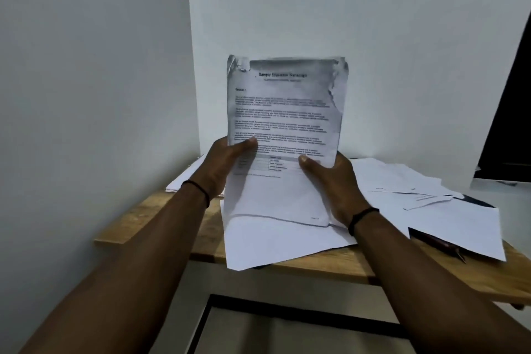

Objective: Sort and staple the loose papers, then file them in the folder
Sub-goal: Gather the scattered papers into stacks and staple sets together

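I hold a bundle of printed papers (284,112) upright above the wooden table (149,218), its top corners curled. My left hand (227,164) grips the bundle's left edge, thumb on the front page. My right hand (336,181) grips the right edge, thumb across the lower text. Beneath the bundle, loose white sheets (281,244) lie on the table and overhang its front edge. No stapler or folder shows plainly.
More loose sheets (416,190) are scattered over the table's right side. A neater paper stack (186,178) sits at the back left by the wall. A dark pen-like object (442,244) pokes out from under a sheet at right. White walls close the corner.
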A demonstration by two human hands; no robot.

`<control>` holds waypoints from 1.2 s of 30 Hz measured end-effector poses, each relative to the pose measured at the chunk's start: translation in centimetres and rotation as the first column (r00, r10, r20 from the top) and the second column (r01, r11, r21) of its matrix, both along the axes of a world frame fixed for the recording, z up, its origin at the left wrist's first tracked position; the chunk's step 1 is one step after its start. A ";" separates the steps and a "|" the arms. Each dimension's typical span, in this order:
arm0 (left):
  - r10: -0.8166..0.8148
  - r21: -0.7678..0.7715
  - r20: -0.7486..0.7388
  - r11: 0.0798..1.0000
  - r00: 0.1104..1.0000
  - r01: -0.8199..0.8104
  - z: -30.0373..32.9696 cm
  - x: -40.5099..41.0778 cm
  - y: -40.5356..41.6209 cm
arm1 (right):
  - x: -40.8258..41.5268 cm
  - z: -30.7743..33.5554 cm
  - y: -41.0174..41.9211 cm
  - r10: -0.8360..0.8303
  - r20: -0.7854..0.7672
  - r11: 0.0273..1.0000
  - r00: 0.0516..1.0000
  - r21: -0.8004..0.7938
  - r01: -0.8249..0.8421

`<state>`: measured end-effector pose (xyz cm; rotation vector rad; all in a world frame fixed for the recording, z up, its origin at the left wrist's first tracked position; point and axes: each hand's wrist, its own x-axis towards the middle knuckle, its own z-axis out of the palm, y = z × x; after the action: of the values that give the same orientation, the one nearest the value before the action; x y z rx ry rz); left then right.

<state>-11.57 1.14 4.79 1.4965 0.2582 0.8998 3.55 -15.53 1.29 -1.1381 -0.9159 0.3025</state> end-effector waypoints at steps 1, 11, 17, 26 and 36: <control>0.005 -0.010 -0.020 1.000 1.000 -0.006 -0.7 -0.3 0.4 | 0.1 -1.0 0.4 0.026 0.010 0.999 1.000 -0.030 -0.025; 0.097 -0.073 -0.310 0.989 0.946 -0.126 -5.0 -1.7 7.2 | 1.0 -2.7 8.1 -0.243 0.216 0.916 0.946 -0.271 0.297; 0.410 0.175 -0.441 0.912 0.798 -0.371 -2.2 -1.5 14.1 | 1.5 -1.2 16.5 -0.236 0.085 0.898 0.968 -0.361 0.251; 0.740 0.672 -0.539 0.666 0.403 -0.324 -4.4 -1.7 19.0 | 1.6 -0.8 23.8 -0.209 0.247 0.669 0.946 -0.669 0.323; 0.525 0.619 -0.523 0.776 0.671 -0.125 -4.6 -0.8 11.7 | 0.8 0.0 16.6 -0.142 0.475 0.793 0.869 -0.471 0.387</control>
<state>-12.38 12.86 0.22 2.3534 0.9216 0.6978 4.38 1.04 1.29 -1.9166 -1.0500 0.0785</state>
